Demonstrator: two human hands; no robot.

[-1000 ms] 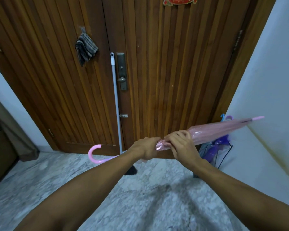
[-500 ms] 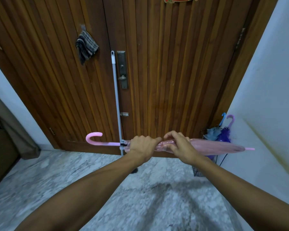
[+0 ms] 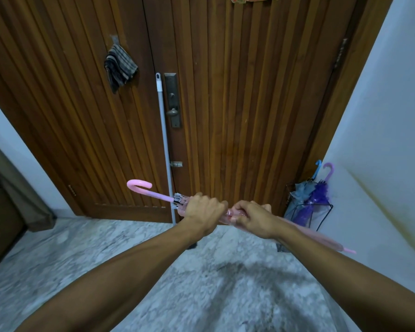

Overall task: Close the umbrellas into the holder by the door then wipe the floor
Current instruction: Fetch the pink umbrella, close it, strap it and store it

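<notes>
Umbrella (image 3: 321,240) middle hidden by right hand (image 3: 254,219), forearm

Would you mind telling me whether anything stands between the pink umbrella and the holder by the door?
Nothing visible blocks the way. The pink umbrella points tip-first toward the holder; two umbrellas already stand inside it.

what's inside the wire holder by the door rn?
Two closed umbrellas stand in the holder: a grey-blue umbrella with a blue hook, a purple umbrella with a purple hook. Their tips and the holder's bottom are hidden behind the right forearm.
</notes>
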